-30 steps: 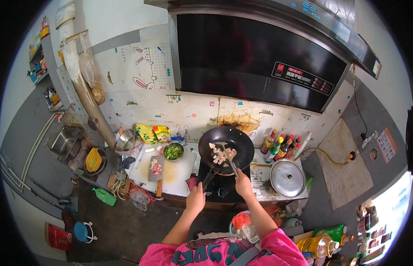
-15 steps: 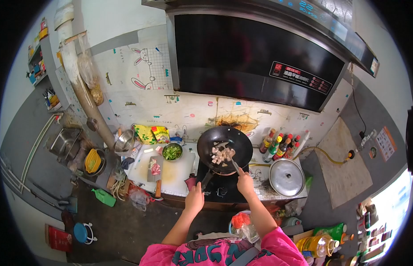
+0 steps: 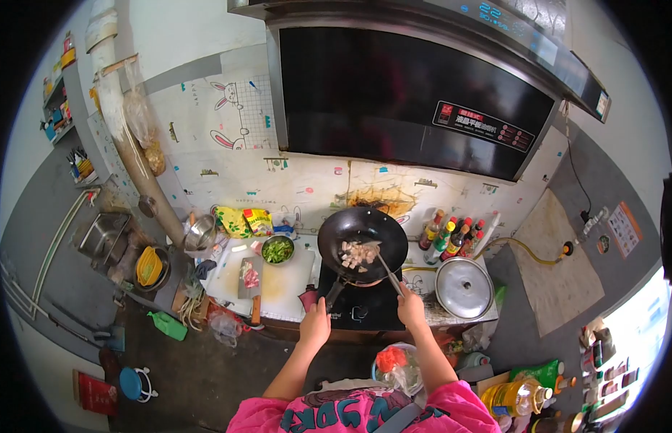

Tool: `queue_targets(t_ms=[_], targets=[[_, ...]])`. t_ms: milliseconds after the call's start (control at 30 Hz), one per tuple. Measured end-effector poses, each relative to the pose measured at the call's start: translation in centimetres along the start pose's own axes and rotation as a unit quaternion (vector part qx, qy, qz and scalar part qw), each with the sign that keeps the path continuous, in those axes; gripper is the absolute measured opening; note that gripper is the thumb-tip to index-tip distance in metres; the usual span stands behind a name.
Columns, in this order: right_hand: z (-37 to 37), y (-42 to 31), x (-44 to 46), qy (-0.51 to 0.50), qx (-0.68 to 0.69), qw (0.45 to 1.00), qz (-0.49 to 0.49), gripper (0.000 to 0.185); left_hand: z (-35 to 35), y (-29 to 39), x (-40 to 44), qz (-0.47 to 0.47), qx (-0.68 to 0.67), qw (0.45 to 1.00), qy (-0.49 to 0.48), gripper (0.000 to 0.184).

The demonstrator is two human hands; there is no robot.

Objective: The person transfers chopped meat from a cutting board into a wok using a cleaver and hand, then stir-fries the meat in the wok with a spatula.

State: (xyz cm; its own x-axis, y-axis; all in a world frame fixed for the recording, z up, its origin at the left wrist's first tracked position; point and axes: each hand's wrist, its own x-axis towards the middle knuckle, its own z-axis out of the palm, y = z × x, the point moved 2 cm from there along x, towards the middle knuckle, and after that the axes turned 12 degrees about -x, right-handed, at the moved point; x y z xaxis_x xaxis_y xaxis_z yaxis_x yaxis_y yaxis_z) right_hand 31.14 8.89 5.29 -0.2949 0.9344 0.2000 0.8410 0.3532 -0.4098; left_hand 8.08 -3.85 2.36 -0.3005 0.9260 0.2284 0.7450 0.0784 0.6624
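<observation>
Pale pinkish-white is seen in the cubes of meat [image 3: 356, 255], black in the round metal wok [image 3: 385, 226], grey in the metal spatula [image 3: 391, 276]. At nine o'clock from the wok, bright green is shown by chopped greens [image 3: 278, 250] in a silver round metal bowl [image 3: 280, 264]. At twelve, the glossy range hood [image 3: 365, 101] is faced in black. At one, the white, motif-dotted wall [image 3: 329, 189] is stained orange-brown. At six, the bright pink cloth shirt [image 3: 347, 408] is printed with dark teal lettering.
</observation>
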Motion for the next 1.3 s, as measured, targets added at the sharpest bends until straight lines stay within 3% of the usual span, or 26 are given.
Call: queue_targets(t_ms=[167,367,567,967,1300], targets=[[-1.1,0.4,-1.1,0.037,-0.03,0.998,-0.042,0.04,0.0,-0.1,-0.1,0.009,-0.003,1.0,0.008,0.048],[0.0,-0.2,-1.2,0.008,-0.064,0.998,-0.019,0.041,0.1,-0.2,0.0,0.006,-0.002,1.0,0.005,0.049],[1.8,0.1,-1.0,0.056,-0.036,0.997,-0.035,0.042,0.0,-0.2,-0.1,0.0,-0.004,1.0,-0.001,0.049],[-0.4,-0.8,-2.3,-0.013,-0.08,0.997,-0.003,0.043,0.0,-0.2,0.0,0.004,-0.005,1.0,-0.004,0.048],[-2.1,-1.1,-2.8,-0.008,-0.145,0.989,-0.042,0.046,0.0,-0.2,-0.1,0.002,-0.003,1.0,0.001,0.049]])
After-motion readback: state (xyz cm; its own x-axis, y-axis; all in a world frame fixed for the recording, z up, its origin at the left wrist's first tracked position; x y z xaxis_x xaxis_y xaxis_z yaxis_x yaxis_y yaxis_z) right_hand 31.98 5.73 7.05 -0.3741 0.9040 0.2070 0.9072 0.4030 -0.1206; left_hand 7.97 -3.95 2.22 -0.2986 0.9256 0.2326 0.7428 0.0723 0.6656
